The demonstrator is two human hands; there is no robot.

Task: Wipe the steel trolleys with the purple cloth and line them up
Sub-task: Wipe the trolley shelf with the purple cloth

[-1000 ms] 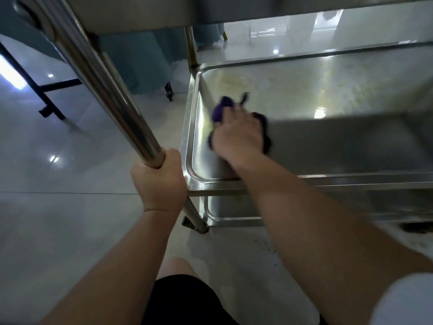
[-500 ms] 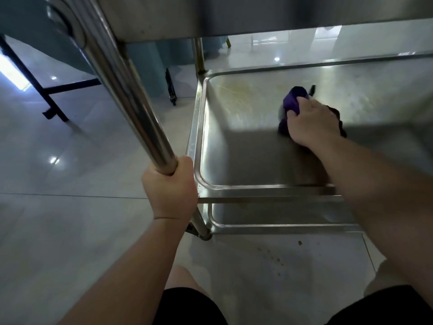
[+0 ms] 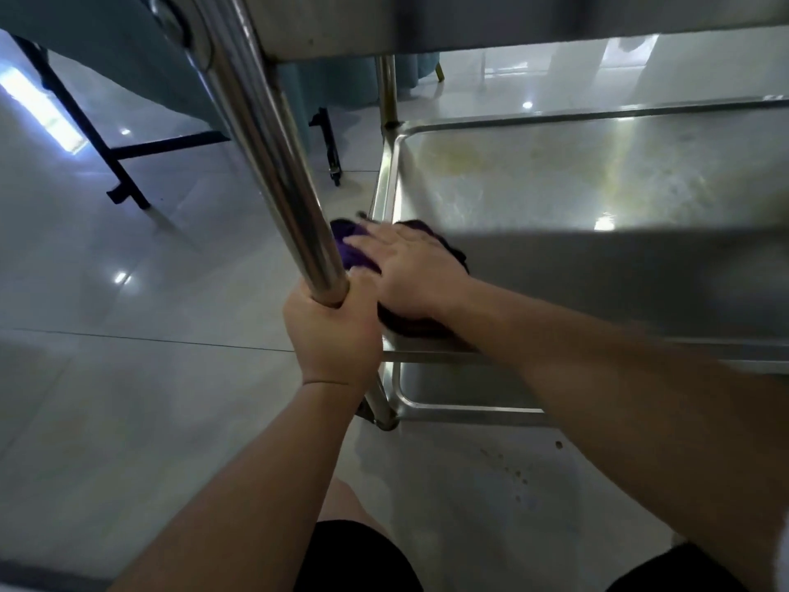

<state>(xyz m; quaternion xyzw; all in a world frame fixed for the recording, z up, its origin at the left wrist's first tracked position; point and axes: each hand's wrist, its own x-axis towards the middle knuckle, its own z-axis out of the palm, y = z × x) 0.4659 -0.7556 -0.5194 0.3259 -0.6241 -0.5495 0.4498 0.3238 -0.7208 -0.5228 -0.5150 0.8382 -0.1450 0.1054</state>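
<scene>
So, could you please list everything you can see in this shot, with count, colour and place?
steel trolley: one, silver; right half, middle shelf stained yellowish
upright post: one, chrome; runs from top left down to centre
purple cloth: one, purple; near-left corner of the shelf
black frame: one, black; on the floor, left
teal drape: one, teal; upper left
floor: glossy pale tiles, specks near the trolley
left hand: grips the post
right hand: presses flat on the cloth
</scene>
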